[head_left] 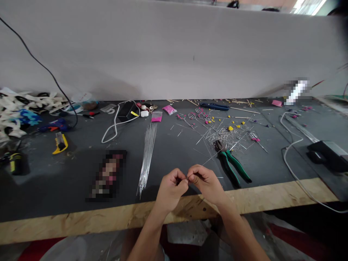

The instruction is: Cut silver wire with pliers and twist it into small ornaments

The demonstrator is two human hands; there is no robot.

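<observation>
Two hands — left hand (171,186) and right hand (206,181) — pinch one thin wire (210,158), its long axis slanting up-right over the worktop (176,152).

Two hands (171,188), one pliers (231,163)

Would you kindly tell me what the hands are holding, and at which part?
Both hands, left and right, pinch the near end of a thin metal wire between their fingertips; the rest runs up toward the pliers.

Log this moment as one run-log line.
left hand: pinching thin wire | right hand: pinching same wire | green-handled pliers: lying beside, untouched | wire bundle: left of hands
</observation>
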